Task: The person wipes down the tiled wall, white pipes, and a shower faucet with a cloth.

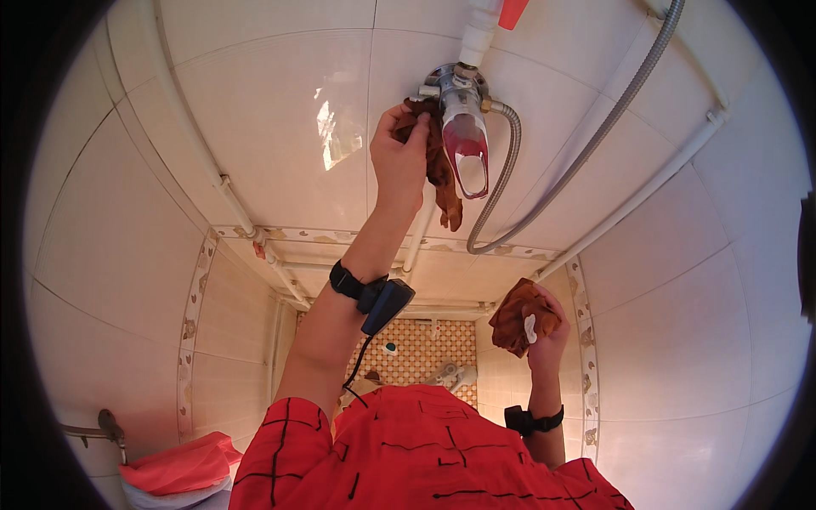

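Pinching a crumpled brown cloth [444, 174] between bent fingers, the left hand [399, 160] is holding it at the left side of a chrome wall mixer valve [463, 100], while the right hand [551, 333], lower down, is gripping a bunched reddish-brown cloth [512, 316].

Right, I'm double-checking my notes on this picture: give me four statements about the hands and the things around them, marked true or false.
1. The left hand holds a limp brown cloth beside the silver metal mixer tap. True.
2. The right hand is empty. False: it holds a bunched rust-brown cloth.
3. A flexible grey metal hose loops down on the tap's right. True.
4. The person wears a plain blue shirt. False: it is a red shirt with black lines.
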Action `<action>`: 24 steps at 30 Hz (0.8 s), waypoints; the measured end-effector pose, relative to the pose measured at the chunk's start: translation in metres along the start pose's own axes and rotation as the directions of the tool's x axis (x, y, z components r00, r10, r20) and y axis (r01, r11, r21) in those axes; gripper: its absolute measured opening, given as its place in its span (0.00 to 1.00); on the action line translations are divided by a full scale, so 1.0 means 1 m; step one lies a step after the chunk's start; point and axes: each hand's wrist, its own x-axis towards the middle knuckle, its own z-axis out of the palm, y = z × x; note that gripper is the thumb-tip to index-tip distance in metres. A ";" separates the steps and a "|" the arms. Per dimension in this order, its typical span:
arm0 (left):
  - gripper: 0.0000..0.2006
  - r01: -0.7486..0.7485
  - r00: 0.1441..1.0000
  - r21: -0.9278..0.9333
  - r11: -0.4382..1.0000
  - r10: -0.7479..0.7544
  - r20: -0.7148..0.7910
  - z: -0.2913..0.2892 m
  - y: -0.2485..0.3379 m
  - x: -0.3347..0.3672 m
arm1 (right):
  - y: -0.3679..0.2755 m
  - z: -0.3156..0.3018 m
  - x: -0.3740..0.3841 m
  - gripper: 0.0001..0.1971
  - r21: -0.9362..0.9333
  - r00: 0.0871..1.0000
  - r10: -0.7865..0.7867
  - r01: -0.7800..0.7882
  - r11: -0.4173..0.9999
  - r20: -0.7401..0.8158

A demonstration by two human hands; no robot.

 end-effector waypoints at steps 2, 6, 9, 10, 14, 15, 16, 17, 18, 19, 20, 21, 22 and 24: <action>0.08 -0.177 0.984 0.166 0.970 0.172 0.045 -0.005 -0.010 0.003 | 0.000 -0.003 -0.001 0.20 -0.022 1.000 0.011 -0.011 1.000 0.005; 0.08 -0.473 0.874 0.454 0.755 0.466 0.135 -0.015 -0.022 0.010 | 0.001 -0.012 0.000 0.20 -0.029 0.999 0.032 -0.032 0.999 -0.013; 0.10 -0.451 0.880 0.437 0.778 0.470 0.071 -0.006 -0.021 0.011 | 0.000 -0.013 0.003 0.20 -0.060 0.999 0.046 -0.048 0.997 -0.027; 0.10 -0.421 0.893 0.407 0.810 0.448 0.033 -0.003 -0.019 0.010 | -0.002 -0.014 0.004 0.19 -0.070 0.999 0.043 -0.045 0.997 -0.024; 0.12 -0.479 0.852 0.495 0.725 0.521 0.062 -0.003 -0.018 0.013 | 0.000 -0.014 0.011 0.20 -0.086 0.999 0.037 -0.038 0.996 -0.021; 0.12 -0.495 0.836 0.526 0.692 0.545 0.069 -0.003 -0.017 0.014 | 0.000 -0.014 0.013 0.20 -0.092 0.999 0.039 -0.040 0.995 -0.015; 0.12 -0.507 0.822 0.557 0.658 0.563 0.084 -0.002 -0.016 0.014 | 0.001 -0.014 0.014 0.20 -0.095 0.999 0.046 -0.047 0.994 -0.015; 0.12 -0.488 0.847 0.531 0.693 0.524 0.095 -0.002 -0.012 0.014 | 0.002 -0.014 0.015 0.20 -0.110 0.999 0.041 -0.042 0.993 -0.006; 0.12 -0.467 0.868 0.508 0.724 0.486 0.104 -0.004 -0.006 0.012 | 0.001 -0.012 0.015 0.20 -0.103 1.000 0.029 -0.030 0.994 -0.003; 0.12 -0.443 0.887 0.484 0.755 0.447 0.115 -0.007 -0.003 0.012 | -0.001 -0.009 0.016 0.20 -0.097 1.000 0.018 -0.018 0.995 0.000; 0.12 -0.459 0.877 0.517 0.722 0.460 0.136 -0.009 -0.002 0.015 | -0.002 -0.007 0.017 0.20 -0.092 1.000 0.006 -0.006 0.996 0.003; 0.13 -0.475 0.867 0.548 0.688 0.472 0.158 -0.012 -0.002 0.019 | -0.003 -0.004 0.018 0.20 -0.075 1.000 0.007 -0.007 0.997 0.002; 0.13 -0.487 0.859 0.578 0.654 0.478 0.183 -0.015 -0.002 0.023 | -0.003 -0.002 0.018 0.20 -0.059 1.000 0.012 -0.012 0.998 -0.003; 0.13 -0.455 0.883 0.648 0.610 0.402 0.242 -0.023 0.001 0.034 | -0.005 0.000 0.019 0.20 -0.075 1.000 0.007 -0.008 0.997 -0.004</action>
